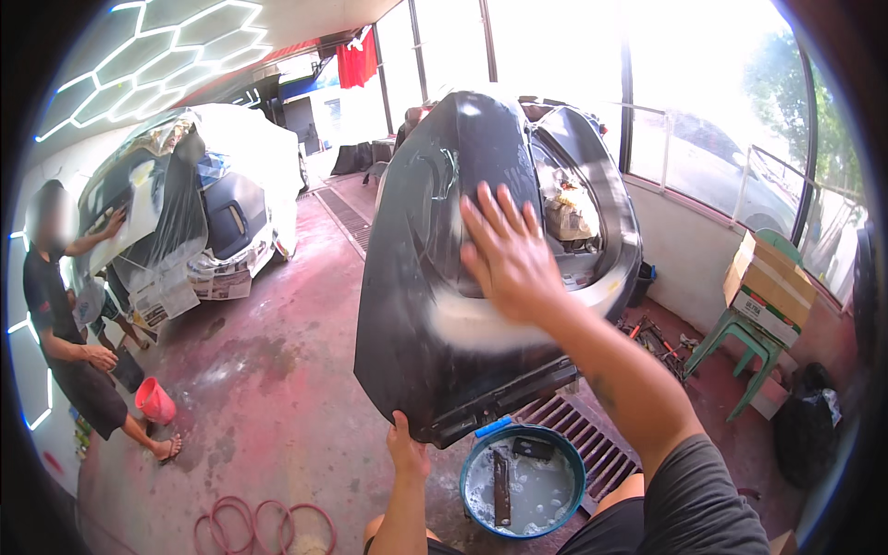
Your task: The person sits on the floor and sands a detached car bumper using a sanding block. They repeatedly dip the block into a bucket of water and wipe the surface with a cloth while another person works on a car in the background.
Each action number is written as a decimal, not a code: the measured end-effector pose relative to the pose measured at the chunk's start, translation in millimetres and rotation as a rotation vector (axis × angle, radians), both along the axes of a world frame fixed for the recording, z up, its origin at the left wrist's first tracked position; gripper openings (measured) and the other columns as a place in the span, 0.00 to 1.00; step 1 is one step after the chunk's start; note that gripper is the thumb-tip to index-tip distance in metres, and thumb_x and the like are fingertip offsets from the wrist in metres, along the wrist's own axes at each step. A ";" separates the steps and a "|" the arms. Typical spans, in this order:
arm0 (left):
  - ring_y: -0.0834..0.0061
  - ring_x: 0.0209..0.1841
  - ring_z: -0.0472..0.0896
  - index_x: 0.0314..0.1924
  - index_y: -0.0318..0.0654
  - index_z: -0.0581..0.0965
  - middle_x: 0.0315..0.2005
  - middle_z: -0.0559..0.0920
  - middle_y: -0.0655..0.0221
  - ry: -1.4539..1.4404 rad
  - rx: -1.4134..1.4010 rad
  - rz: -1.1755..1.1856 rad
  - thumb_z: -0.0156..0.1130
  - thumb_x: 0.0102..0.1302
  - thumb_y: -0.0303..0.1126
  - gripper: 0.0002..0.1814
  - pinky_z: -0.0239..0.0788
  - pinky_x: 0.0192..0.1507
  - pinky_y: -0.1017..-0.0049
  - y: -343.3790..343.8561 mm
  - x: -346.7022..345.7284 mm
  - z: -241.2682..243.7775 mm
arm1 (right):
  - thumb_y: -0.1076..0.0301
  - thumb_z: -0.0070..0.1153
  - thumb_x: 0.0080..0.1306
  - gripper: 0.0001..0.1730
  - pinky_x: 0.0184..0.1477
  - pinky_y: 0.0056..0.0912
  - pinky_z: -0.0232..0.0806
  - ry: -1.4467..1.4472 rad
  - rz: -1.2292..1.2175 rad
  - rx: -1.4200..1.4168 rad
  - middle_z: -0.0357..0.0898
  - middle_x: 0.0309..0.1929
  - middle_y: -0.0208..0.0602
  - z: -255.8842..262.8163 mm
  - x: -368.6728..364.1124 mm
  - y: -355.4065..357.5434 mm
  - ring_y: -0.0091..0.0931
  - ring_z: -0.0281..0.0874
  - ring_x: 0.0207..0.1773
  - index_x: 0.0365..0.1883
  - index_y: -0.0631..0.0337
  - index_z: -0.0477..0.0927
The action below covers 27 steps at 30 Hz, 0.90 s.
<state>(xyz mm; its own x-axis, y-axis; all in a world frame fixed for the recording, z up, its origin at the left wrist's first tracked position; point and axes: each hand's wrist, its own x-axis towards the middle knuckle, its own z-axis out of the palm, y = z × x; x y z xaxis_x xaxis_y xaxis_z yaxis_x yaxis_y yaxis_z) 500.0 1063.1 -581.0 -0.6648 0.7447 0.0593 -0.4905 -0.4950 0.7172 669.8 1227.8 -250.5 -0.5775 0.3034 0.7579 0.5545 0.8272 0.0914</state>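
Observation:
A dark car bumper stands on end before me, its surface wet in places and marked by a pale sanded-looking patch. My right hand lies palm down on its face beside the large opening, fingers apart and slightly blurred. What may be under the palm is hidden. My left hand grips the bumper's lower edge, thumb up along the near side. Below it, a blue round tub holds cloudy, sudsy water with a dark flat strip and a dark block in it.
A floor drain grate runs beside the tub. A coiled red hose lies at lower left. To the left, a person touches a masked car near a red bucket. A green stool bears a cardboard box at right.

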 end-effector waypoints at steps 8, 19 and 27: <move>0.65 0.60 0.85 0.70 0.35 0.72 0.63 0.84 0.64 -0.002 0.041 -0.017 0.66 0.72 0.65 0.43 0.78 0.58 0.64 5.6 4.2 -5.9 | 0.49 0.46 0.82 0.36 0.84 0.66 0.43 0.069 0.008 -0.014 0.56 0.86 0.54 27.4 -2.6 7.6 0.51 0.48 0.88 0.82 0.58 0.64; 0.68 0.56 0.86 0.64 0.34 0.75 0.59 0.85 0.64 -0.066 0.033 0.001 0.69 0.73 0.60 0.37 0.80 0.54 0.67 5.5 3.3 -4.7 | 0.47 0.42 0.83 0.36 0.85 0.66 0.41 0.132 0.083 0.170 0.55 0.85 0.58 -8.9 -8.3 37.5 0.52 0.48 0.88 0.81 0.60 0.65; 0.67 0.60 0.85 0.67 0.33 0.74 0.61 0.84 0.65 -0.026 0.017 0.033 0.69 0.71 0.64 0.42 0.79 0.58 0.66 5.3 -0.9 -8.6 | 0.46 0.40 0.86 0.37 0.85 0.63 0.46 -0.276 0.068 0.211 0.59 0.85 0.49 54.5 -4.3 69.6 0.44 0.52 0.88 0.81 0.65 0.65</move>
<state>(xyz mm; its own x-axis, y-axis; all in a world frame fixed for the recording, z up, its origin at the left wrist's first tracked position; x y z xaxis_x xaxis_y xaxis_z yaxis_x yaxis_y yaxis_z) 499.1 1068.4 -589.6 -0.6908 0.7210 0.0537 -0.4921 -0.5233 0.6957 665.5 1297.3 -196.0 -0.7831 0.1105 0.6120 0.4289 0.8086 0.4028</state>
